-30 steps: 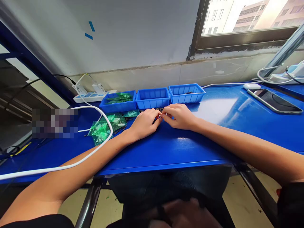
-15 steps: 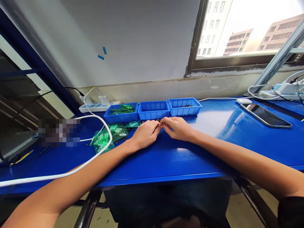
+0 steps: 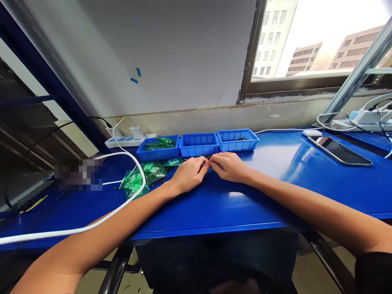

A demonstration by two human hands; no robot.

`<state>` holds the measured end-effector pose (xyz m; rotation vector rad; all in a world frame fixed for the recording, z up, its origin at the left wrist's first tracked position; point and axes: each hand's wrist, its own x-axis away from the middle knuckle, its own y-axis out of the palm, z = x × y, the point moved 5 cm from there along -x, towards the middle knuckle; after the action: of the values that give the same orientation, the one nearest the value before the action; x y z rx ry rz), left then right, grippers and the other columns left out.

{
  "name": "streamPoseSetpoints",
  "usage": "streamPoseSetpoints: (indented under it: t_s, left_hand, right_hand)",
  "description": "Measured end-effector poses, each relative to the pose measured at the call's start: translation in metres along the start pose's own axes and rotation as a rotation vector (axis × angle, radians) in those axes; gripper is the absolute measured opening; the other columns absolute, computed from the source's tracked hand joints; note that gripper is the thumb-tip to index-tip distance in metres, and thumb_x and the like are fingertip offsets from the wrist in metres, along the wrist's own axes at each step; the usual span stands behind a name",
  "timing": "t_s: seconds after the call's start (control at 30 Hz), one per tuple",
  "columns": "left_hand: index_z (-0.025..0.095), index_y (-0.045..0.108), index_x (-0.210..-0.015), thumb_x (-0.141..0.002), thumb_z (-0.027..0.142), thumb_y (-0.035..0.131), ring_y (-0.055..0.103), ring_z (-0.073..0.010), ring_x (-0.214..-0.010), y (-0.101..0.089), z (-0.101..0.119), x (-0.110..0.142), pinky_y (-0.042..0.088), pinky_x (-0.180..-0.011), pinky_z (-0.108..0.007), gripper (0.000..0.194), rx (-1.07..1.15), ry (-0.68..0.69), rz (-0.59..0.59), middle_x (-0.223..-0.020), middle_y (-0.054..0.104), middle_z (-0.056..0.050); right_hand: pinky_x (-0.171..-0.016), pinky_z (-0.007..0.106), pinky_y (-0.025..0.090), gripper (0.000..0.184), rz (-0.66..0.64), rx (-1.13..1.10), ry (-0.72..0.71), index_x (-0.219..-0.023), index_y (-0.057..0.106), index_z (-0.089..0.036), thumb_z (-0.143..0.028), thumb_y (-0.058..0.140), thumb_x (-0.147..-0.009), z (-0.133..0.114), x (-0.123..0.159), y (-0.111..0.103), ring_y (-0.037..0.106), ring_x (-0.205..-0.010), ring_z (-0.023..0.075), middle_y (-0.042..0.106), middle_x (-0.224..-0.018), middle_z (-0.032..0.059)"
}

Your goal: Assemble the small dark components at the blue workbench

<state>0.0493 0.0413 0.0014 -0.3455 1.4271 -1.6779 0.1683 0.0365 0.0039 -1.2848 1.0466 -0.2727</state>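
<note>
My left hand and my right hand meet fingertip to fingertip above the blue table. Both are closed in a pinch around a small, partly shiny piece, mostly hidden by the fingers and too small to name. Just behind the fingers, small dark parts lie in front of the bins. Left of my left hand are green translucent bags with pale contents.
Three blue bins stand in a row: the left bin holds green packets, the middle bin stands beside it, and the right bin has small dark pieces. A white cable arches over my left forearm. A phone lies at right.
The view has tilted up, so the table and bins sit lower in the picture. Both hands stay together at the same spot, their fingers shifting slightly around the small piece.
</note>
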Motion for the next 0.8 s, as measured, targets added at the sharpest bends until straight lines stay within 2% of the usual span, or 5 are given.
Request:
streamPoseSetpoints:
  t_s: [0.23,0.33,0.43,0.63,0.8]
  left_hand:
    - [0.019,0.056,-0.084,-0.089,0.027,0.038,0.058,-0.0199,-0.081,0.0031,0.0011,-0.0008,0.046,-0.072,-0.033,0.02,-0.031,0.095,-0.019,-0.086,0.065,-0.005]
    - [0.018,0.054,-0.081,-0.09,0.027,0.036,0.057,-0.0198,-0.079,0.0032,0.0005,-0.0012,0.045,-0.071,-0.033,0.022,-0.055,0.083,-0.031,-0.084,0.064,-0.005]
    - [0.018,0.051,-0.075,-0.091,0.026,0.031,0.056,-0.02,-0.078,0.0027,0.0,-0.0009,0.044,-0.07,-0.034,0.027,-0.057,0.056,-0.042,-0.08,0.063,-0.005]
    - [0.019,0.05,-0.071,-0.092,0.025,0.027,0.056,-0.0188,-0.075,0.0015,0.002,0.0,0.044,-0.069,-0.032,0.031,-0.01,0.08,-0.045,-0.075,0.061,-0.003]
    - [0.019,0.055,-0.078,-0.093,0.029,0.027,0.057,-0.0194,-0.08,0.002,0.0018,-0.0006,0.044,-0.073,-0.033,0.034,0.005,0.052,-0.063,-0.082,0.065,-0.004]
  right_hand:
    - [-0.062,0.024,0.033,0.024,-0.057,0.008,0.013,-0.076,0.058,-0.017,-0.025,0.039,-0.088,0.0011,-0.0003,0.0018,0.058,-0.069,0.015,0.066,-0.075,0.0059]
    - [-0.062,0.024,0.034,0.019,-0.044,-0.02,0.035,-0.089,0.058,-0.016,-0.025,0.042,-0.087,0.0,-0.0005,-0.0004,0.058,-0.068,0.0146,0.066,-0.074,0.0043]
    - [-0.06,0.024,0.035,0.023,-0.017,-0.056,0.048,-0.104,0.054,-0.015,-0.024,0.044,-0.085,-0.0014,-0.0005,-0.0031,0.059,-0.064,0.0147,0.066,-0.073,0.0028]
    - [-0.067,0.024,0.039,0.018,-0.024,-0.067,-0.016,-0.096,0.054,-0.018,-0.018,0.038,-0.086,-0.0036,-0.0002,-0.0014,0.063,-0.075,0.0157,0.069,-0.084,0.0052]
    - [-0.062,0.024,0.039,0.018,0.008,0.01,0.006,-0.095,0.052,-0.017,-0.021,0.036,-0.088,0.001,-0.001,-0.0009,0.063,-0.07,0.0161,0.069,-0.08,0.0055]
